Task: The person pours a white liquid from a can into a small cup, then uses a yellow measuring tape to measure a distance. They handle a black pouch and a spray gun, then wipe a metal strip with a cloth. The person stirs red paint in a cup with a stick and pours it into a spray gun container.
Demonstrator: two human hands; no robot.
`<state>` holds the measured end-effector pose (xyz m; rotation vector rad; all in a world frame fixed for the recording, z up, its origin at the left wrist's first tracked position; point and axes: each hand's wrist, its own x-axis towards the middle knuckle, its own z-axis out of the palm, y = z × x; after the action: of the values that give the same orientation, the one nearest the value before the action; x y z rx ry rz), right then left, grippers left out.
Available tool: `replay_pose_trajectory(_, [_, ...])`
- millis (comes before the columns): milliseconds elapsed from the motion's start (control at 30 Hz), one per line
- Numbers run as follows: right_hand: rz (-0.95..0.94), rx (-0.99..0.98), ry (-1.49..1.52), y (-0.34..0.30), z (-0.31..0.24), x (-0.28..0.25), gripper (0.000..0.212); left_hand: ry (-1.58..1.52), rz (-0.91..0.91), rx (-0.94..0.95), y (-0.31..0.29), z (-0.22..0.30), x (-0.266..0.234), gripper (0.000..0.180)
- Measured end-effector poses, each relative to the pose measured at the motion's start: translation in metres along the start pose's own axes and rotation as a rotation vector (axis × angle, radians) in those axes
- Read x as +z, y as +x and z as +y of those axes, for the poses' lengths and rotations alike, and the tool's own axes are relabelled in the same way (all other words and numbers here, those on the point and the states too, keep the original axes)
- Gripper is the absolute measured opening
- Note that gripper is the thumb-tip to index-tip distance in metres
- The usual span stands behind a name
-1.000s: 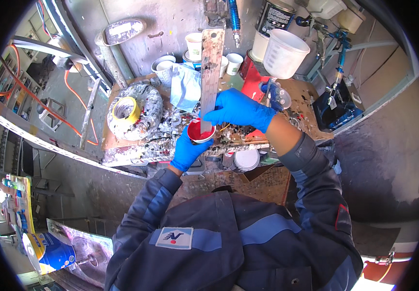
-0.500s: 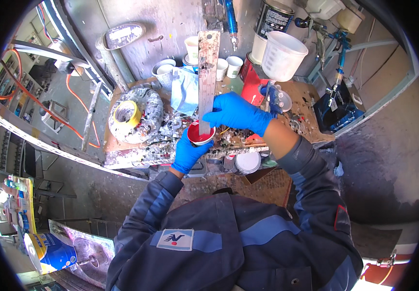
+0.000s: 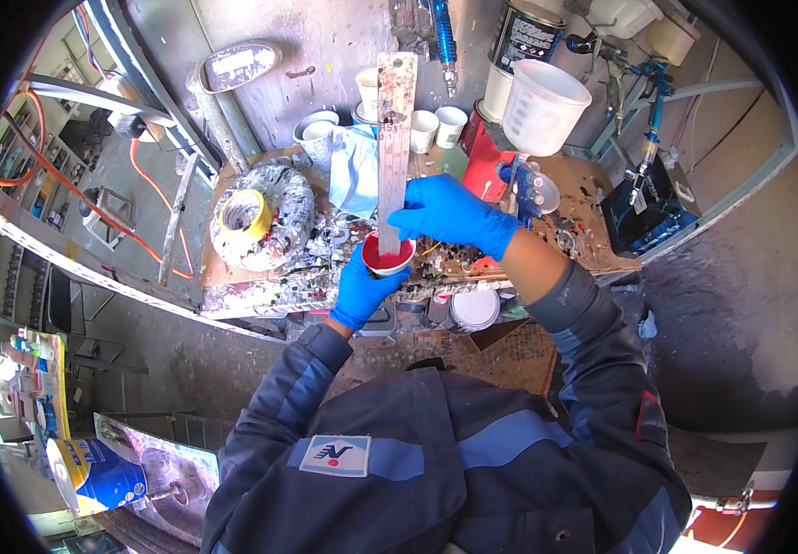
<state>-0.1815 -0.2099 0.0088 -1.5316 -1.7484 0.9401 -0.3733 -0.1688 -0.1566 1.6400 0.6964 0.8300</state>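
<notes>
Red paint cup [image 3: 388,255] cradled, stick upright in it.
Left hand [image 3: 359,288] wraps the cup from below; right hand [image 3: 450,214] pinches the flat mixing stick [image 3: 395,138], its long axis rising away from the cup.

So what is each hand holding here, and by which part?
The left hand grips a small cup of red paint from below, around its side. The right hand holds a flat stirring stick at its lower part, just above the cup.

We see smooth blue rubbery gloves on both hands [image 3: 450,214], a dull, paint-flecked metal ruler [image 3: 394,138], glossy red paint in a small plastic cup [image 3: 388,256], and a rough, paint-crusted counter [image 3: 593,217].
</notes>
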Motion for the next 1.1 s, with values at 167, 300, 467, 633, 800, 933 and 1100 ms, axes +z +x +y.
replay_pose_trajectory(167, [0.077, -0.144, -0.077, 0.003, 0.005, -0.003, 0.034, -0.034, 0.021, 0.009, 0.0, 0.0, 0.002, 0.081])
replay_pose_trajectory(300, [0.05, -0.066, -0.073, 0.0, 0.008, -0.006, 0.035, -0.043, 0.013, 0.031, 0.0, 0.003, 0.0, 0.08])
replay_pose_trajectory(467, [0.016, -0.068, 0.028, 0.0, 0.006, -0.003, 0.036, 0.019, -0.006, 0.005, 0.002, 0.002, 0.0, 0.078])
replay_pose_trajectory(633, [0.054, -0.095, -0.132, -0.002, 0.002, -0.01, 0.033, -0.017, 0.032, 0.013, 0.0, 0.005, 0.001, 0.079])
replay_pose_trajectory(800, [-0.016, -0.06, -0.121, -0.008, -0.001, -0.008, 0.032, -0.042, 0.005, -0.031, -0.002, 0.013, 0.0, 0.077])
replay_pose_trajectory(933, [0.044, -0.138, -0.061, -0.006, 0.0, -0.006, 0.032, -0.052, -0.028, -0.044, -0.003, 0.015, 0.001, 0.08])
replay_pose_trajectory(1100, [0.035, -0.081, -0.163, -0.009, 0.003, -0.01, 0.033, -0.02, 0.003, -0.027, -0.003, 0.012, 0.002, 0.082])
